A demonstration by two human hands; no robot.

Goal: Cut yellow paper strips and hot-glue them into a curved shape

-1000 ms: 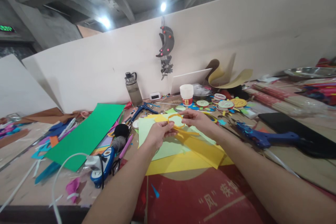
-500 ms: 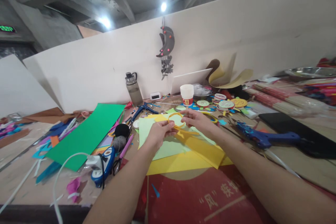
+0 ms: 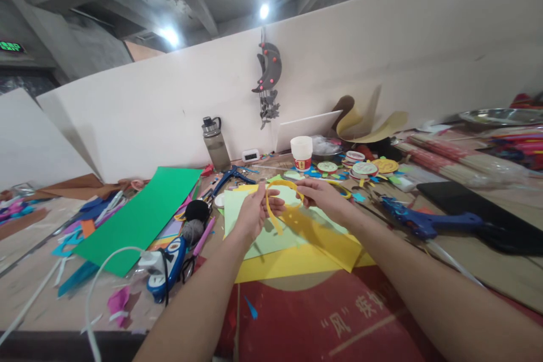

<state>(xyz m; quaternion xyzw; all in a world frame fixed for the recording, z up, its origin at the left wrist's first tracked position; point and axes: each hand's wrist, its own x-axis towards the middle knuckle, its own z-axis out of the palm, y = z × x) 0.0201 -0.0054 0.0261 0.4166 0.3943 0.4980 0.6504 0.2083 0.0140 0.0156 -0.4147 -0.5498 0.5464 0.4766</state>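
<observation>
- With fingers of the right hand [image 3: 319,194], pinching a curled yellow paper strip [image 3: 283,183], perhaps to steady its loop;
- with left hand [image 3: 253,214] half-parted around the hanging end, impossible to tell if gripping;
- raised above pale-green paper [image 3: 265,244], apparently for working room;
- farther right, blue gun-shaped tool [image 3: 428,223], probably laid within reach.

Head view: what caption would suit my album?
A yellow strip curls between left hand and right hand, above pale green paper.
</observation>
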